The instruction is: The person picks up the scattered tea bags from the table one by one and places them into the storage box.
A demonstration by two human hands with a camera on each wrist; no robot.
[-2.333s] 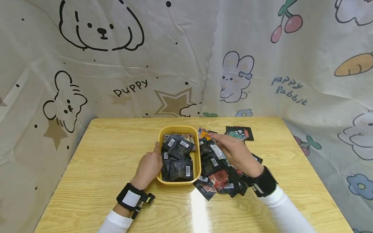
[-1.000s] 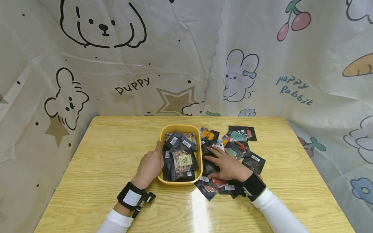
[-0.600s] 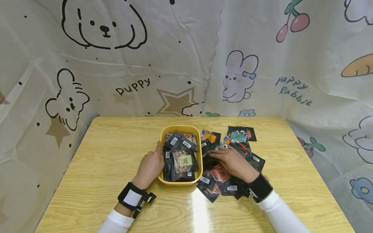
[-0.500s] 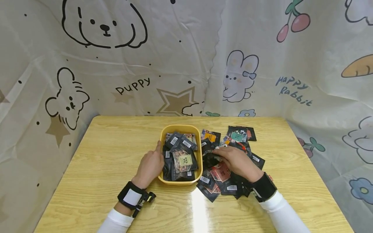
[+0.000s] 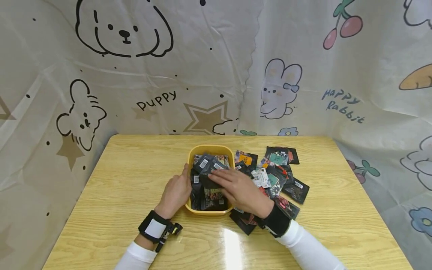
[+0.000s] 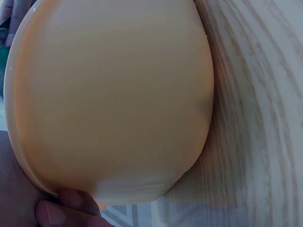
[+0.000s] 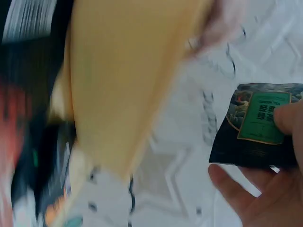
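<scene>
My left hand (image 5: pixel 175 193) grips the left rim of a yellow plastic basket (image 5: pixel 210 212), its fingertips curled at the edge in the left wrist view. Inside the basket lie several black tea sachets (image 5: pixel 204 164), some with barcodes up. My right hand (image 5: pixel 241 190) is over the basket and pinches a tea sachet (image 7: pixel 262 118) between thumb and fingers. In the right wrist view that sachet is black with a green label reading "GREEN TEA". The hand and its sachet hide part of the sachets below.
A loose pile of more sachets (image 5: pixel 280 176), with black, green, red and white faces, spreads on the wooden table (image 5: pixel 141 161) right of the basket. The right forearm covers part of it. A printed cloth (image 5: pixel 209 75) hangs behind the table.
A sachet with a pale label came into the basket earlier. My right hand has since picked up another sachet from the pile and moved left over the basket. The left hand keeps its place.
</scene>
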